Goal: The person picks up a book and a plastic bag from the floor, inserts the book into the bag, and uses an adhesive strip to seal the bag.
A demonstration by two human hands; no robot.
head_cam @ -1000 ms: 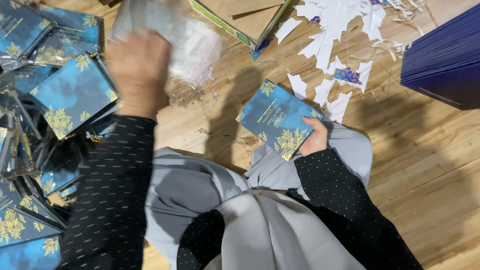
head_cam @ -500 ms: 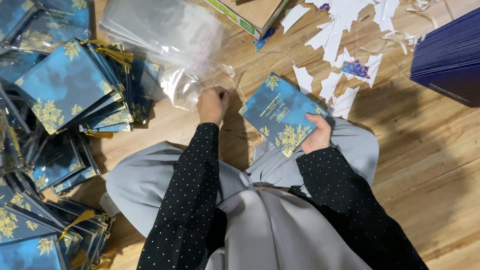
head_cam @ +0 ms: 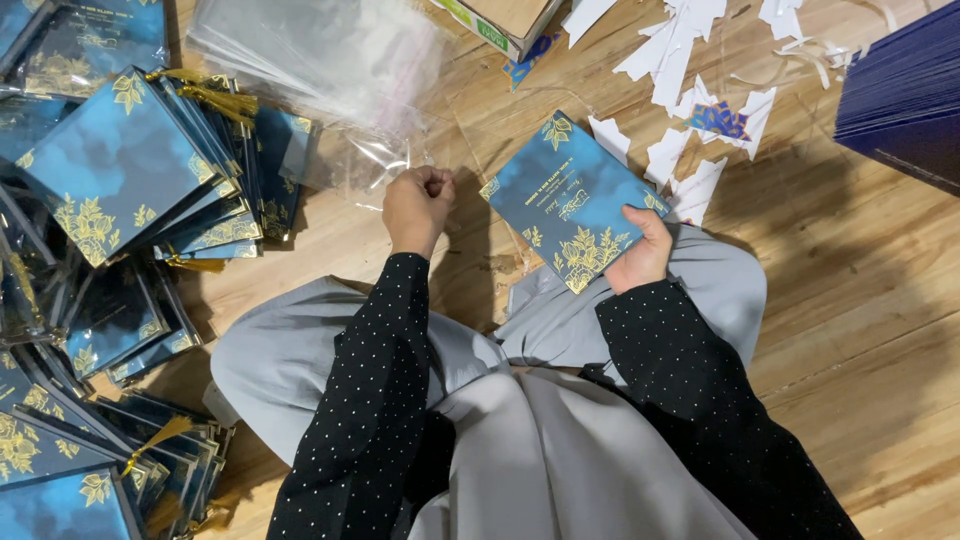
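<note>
Left hand (head_cam: pixel 418 205), clenched, pinches a clear plastic sleeve (head_cam: pixel 500 130); right hand (head_cam: pixel 643 255) grasps one unsleeved blue card (head_cam: pixel 570 200) beside it; sleeved, tasselled cards (head_cam: pixel 150 170) are piled left of the left hand, spare sleeves (head_cam: pixel 320 50) stacked beyond it, bagging evidently well advanced.

A square teal-blue card with gold floral print (head_cam: pixel 572 200) shows against a honey-brown wooden plank floor (head_cam: pixel 860 290). Matching blue-and-gold cards (head_cam: pixel 120 170) lie left, white paper scraps (head_cam: pixel 680 50) far right, beside navy sheets (head_cam: pixel 905 95). Black white-dotted sleeves (head_cam: pixel 370 400) cross grey cloth.
</note>
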